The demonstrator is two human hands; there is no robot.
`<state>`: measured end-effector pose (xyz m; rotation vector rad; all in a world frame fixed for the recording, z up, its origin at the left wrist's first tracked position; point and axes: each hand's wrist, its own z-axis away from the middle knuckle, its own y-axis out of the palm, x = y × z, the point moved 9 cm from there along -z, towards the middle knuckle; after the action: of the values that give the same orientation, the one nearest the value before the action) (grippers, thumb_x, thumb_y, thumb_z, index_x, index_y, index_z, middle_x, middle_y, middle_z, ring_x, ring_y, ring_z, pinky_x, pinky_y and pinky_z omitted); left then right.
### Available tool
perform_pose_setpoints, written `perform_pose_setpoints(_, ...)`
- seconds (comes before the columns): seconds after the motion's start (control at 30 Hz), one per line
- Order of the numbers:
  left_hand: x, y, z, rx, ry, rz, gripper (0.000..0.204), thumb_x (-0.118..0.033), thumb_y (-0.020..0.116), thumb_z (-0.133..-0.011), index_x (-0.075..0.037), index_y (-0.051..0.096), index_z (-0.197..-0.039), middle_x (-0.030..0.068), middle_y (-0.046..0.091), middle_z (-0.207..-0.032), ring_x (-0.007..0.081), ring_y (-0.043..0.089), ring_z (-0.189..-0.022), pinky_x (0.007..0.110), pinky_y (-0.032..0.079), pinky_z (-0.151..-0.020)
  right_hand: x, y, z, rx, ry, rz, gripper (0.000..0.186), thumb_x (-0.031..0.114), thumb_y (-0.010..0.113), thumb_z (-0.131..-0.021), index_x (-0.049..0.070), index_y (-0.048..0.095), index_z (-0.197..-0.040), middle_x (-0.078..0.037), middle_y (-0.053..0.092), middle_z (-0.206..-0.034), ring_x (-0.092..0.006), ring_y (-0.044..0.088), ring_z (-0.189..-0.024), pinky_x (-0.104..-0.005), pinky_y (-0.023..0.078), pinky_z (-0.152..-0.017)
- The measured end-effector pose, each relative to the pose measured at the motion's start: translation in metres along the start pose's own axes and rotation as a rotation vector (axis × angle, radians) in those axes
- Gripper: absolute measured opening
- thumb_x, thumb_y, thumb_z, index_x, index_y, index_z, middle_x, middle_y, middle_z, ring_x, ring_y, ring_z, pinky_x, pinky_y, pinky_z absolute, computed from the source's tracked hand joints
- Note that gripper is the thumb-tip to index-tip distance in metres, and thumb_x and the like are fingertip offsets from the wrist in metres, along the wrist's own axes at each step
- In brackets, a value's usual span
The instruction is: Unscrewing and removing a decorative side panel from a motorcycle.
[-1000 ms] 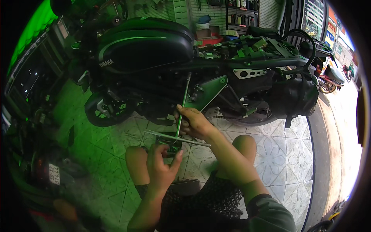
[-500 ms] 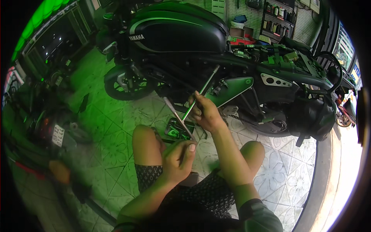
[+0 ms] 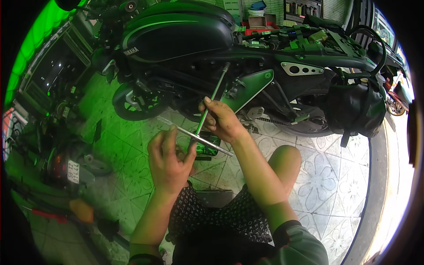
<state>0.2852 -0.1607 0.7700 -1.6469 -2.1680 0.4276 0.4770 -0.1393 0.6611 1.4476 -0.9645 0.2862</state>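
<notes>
Looks a stiff, slick T-wrench, best held by shaft, clasped in right hand, beside loosely splayed left hand.

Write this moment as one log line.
T-handle wrench: slanted toward black motorcycle | right hand: closed around its shaft | left hand: open, at its crossbar | tip seating: unclear

Before the person stands a motorcycle, its tank toward the left, a bag at its right end and a shelf behind. From its near side a wrench slants toward the person, between the right hand's fingers; the left hand is at the crossbar. Beneath, a tray lies on the floor. Another bike stands far left.
</notes>
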Motion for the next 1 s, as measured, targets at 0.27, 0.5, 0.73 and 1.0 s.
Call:
perform_pose_setpoints(0.27, -0.007, 0.055, 0.083, 0.397, -1.052, 1.141, 0.087, -0.063, 0.029, -0.110, 0.000, 0.066, -0.063, 0.0022, 0.050, -0.052, 0.0112, 0.046, -0.047, 0.026, 0.034, -0.048, 0.002, 0.001, -0.007, 0.000, -0.033, -0.087, 0.044, 0.045, 0.050, -0.110, 0.004, 0.061, -0.099, 0.001, 0.044, -0.055, -0.0114, 0.040, -0.049, -0.0258, 0.035, -0.052)
perform_pose_setpoints(0.5, 0.047, 0.026, 0.073, 0.098, -0.939, 0.958, 0.079, -0.055, 0.035, -0.112, 0.000, 0.065, -0.064, 0.0031, 0.054, -0.058, 0.0093, 0.046, -0.049, 0.025, 0.032, -0.048, 0.001, -0.009, -0.004, 0.009, -0.001, -0.101, 0.046, 0.045, 0.049, -0.110, 0.001, 0.062, -0.107, 0.000, 0.044, -0.054, -0.0115, 0.041, -0.047, -0.0257, 0.035, -0.051)
perform_pose_setpoints(0.73, 0.112, 0.012, 0.001, -0.072, -0.927, 0.872, 0.066, -0.052, 0.044, -0.110, -0.001, 0.066, -0.074, 0.0009, 0.055, -0.063, 0.0077, 0.046, -0.051, 0.024, 0.033, -0.049, -0.008, -0.020, 0.000, 0.031, 0.065, -0.048, 0.044, 0.037, 0.047, -0.113, -0.005, 0.060, -0.117, 0.000, 0.045, -0.053, -0.0116, 0.044, -0.047, -0.0262, 0.036, -0.050)
perform_pose_setpoints(1.0, 0.060, 0.187, -0.104, 0.848, -0.438, 0.747, 0.041, -0.040, 0.062, -0.104, -0.001, 0.073, -0.096, 0.0001, 0.063, -0.076, 0.0085, 0.058, -0.068, 0.025, 0.047, -0.063, -0.024, -0.063, 0.005, -0.072, 0.075, 0.032, 0.047, 0.040, 0.049, -0.112, -0.005, 0.061, -0.107, 0.000, 0.045, -0.050, -0.0117, 0.040, -0.041, -0.0261, 0.033, -0.046)
